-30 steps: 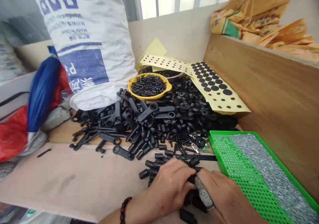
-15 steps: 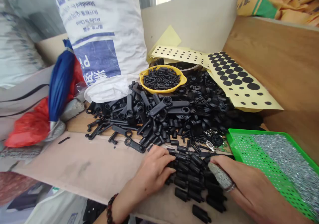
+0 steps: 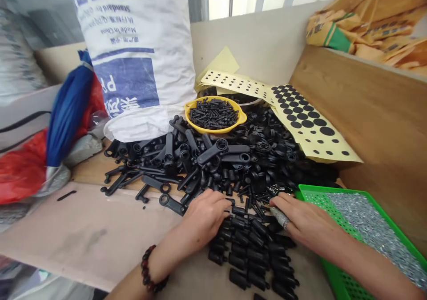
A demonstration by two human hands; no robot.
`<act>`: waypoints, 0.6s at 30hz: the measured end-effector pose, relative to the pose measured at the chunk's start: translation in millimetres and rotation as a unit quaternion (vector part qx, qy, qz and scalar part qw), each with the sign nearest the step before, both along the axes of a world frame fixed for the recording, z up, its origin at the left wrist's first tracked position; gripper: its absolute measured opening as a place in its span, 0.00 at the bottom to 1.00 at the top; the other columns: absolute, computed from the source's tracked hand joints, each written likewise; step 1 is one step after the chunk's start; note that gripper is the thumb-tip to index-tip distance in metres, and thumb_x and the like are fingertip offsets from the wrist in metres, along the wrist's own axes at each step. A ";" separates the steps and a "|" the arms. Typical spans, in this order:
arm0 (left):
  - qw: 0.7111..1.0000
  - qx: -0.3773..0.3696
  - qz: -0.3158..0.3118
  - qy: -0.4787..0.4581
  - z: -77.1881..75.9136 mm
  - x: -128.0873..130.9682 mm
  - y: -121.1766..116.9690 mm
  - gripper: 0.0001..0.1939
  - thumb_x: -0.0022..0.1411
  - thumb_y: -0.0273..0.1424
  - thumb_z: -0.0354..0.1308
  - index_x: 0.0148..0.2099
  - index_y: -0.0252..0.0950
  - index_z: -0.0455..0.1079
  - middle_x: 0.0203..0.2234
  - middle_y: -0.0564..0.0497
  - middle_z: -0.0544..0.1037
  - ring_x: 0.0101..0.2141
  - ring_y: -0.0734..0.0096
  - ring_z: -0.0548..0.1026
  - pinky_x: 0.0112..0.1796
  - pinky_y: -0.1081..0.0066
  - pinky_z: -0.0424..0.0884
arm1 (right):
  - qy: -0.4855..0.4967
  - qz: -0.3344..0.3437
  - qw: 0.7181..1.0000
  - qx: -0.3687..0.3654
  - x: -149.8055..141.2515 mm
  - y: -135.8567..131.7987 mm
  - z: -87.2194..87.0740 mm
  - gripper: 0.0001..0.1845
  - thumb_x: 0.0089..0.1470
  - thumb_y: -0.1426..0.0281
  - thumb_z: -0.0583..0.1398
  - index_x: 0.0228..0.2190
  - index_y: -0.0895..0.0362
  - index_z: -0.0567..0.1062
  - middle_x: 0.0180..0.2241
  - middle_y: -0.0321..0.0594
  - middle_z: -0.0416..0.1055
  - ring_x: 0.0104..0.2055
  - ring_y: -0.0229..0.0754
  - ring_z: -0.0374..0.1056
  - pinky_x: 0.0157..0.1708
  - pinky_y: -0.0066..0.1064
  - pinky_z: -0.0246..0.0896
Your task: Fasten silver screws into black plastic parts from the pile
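My left hand (image 3: pixel 207 215) has a bracelet (image 3: pixel 146 264) at the wrist: round, glossy beads strung close together, mostly near-black, with deep red ones among them. On my right hand (image 3: pixel 298 211), a grey, speckled wrap (image 3: pixel 280 218) covers the thumb like a tube; its material is too blurred to tell. Both forearms (image 3: pixel 353 255) are bare.

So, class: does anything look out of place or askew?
A black strip lies alone at left on the worktop, oddly apart from the heaped black parts. A dotted yellow sheet slants askew across their far right.
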State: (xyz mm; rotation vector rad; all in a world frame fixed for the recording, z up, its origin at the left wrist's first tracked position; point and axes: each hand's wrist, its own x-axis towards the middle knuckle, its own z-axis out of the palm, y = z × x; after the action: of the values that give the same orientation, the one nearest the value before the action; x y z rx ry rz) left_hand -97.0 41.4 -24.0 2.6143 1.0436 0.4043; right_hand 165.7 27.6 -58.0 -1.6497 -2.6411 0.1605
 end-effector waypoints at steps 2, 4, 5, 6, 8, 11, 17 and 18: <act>0.997 0.017 -0.031 0.069 -0.5 6.9 11.6 0.08 0.63 0.20 0.48 0.39 0.35 0.67 0.33 0.49 0.74 0.34 0.66 0.68 0.36 0.69 0.66 | -0.013 -0.001 1.000 -0.003 1.9 4.5 0.3 0.18 0.41 0.84 0.49 0.33 0.55 0.68 0.32 0.38 0.70 0.29 0.43 0.70 0.25 0.29 0.54; 0.989 0.036 -0.063 0.126 -1.1 14.1 20.8 0.09 0.60 0.17 0.49 0.36 0.35 0.66 0.32 0.50 0.73 0.33 0.65 0.67 0.35 0.69 0.65 | -0.026 -0.003 1.000 -0.006 2.5 7.3 0.2 0.18 0.42 0.84 0.49 0.33 0.55 0.68 0.32 0.39 0.70 0.30 0.42 0.70 0.25 0.29 0.54; 0.985 0.045 -0.075 0.147 -1.4 17.2 24.4 0.09 0.59 0.16 0.49 0.35 0.35 0.65 0.31 0.50 0.73 0.32 0.65 0.67 0.34 0.68 0.64 | -0.034 -0.003 0.999 -0.008 2.1 8.4 0.3 0.17 0.42 0.84 0.50 0.32 0.55 0.68 0.33 0.39 0.70 0.30 0.42 0.70 0.25 0.29 0.54; 0.982 0.051 -0.086 0.163 -1.7 19.7 27.4 0.09 0.57 0.16 0.50 0.34 0.35 0.64 0.30 0.49 0.73 0.32 0.64 0.66 0.33 0.68 0.64 | -0.042 -0.004 0.999 -0.009 1.1 9.5 0.6 0.17 0.41 0.84 0.50 0.32 0.55 0.68 0.32 0.39 0.70 0.30 0.42 0.70 0.25 0.29 0.53; 0.976 0.062 -0.099 0.185 -2.5 23.0 31.6 0.09 0.56 0.16 0.51 0.33 0.35 0.63 0.29 0.49 0.73 0.33 0.63 0.66 0.33 0.67 0.64 | -0.060 -0.004 0.998 -0.011 -2.7 11.6 2.1 0.16 0.39 0.84 0.51 0.30 0.56 0.68 0.32 0.40 0.70 0.30 0.43 0.70 0.24 0.29 0.51; 0.972 0.070 -0.103 0.198 -4.1 23.6 34.9 0.10 0.55 0.15 0.51 0.34 0.35 0.64 0.29 0.48 0.72 0.34 0.62 0.66 0.34 0.66 0.64 | -0.089 0.006 0.996 -0.014 -11.7 14.4 7.3 0.15 0.37 0.85 0.52 0.27 0.56 0.67 0.30 0.41 0.71 0.28 0.43 0.71 0.22 0.29 0.49; 0.997 0.024 -0.041 0.064 -0.7 19.0 37.7 0.18 0.58 0.18 0.48 0.50 0.34 0.65 0.36 0.47 0.73 0.38 0.64 0.69 0.39 0.67 0.67 | -0.117 0.023 0.993 -0.008 -28.5 16.2 14.1 0.15 0.40 0.88 0.52 0.27 0.57 0.67 0.27 0.45 0.73 0.26 0.47 0.73 0.20 0.30 0.49; 1.000 0.001 -0.027 0.015 1.1 18.8 37.8 0.20 0.58 0.19 0.48 0.52 0.34 0.64 0.38 0.47 0.73 0.38 0.65 0.70 0.40 0.68 0.67 | -0.116 0.025 0.993 -0.006 -30.2 16.4 13.3 0.15 0.40 0.88 0.53 0.27 0.57 0.67 0.26 0.45 0.73 0.26 0.47 0.73 0.20 0.30 0.49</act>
State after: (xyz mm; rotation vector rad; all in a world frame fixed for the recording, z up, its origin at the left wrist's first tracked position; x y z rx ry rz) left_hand -78.2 79.2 -22.9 2.6514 0.9791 0.3541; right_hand 135.5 44.0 -44.7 -1.7035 -2.8549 -0.0154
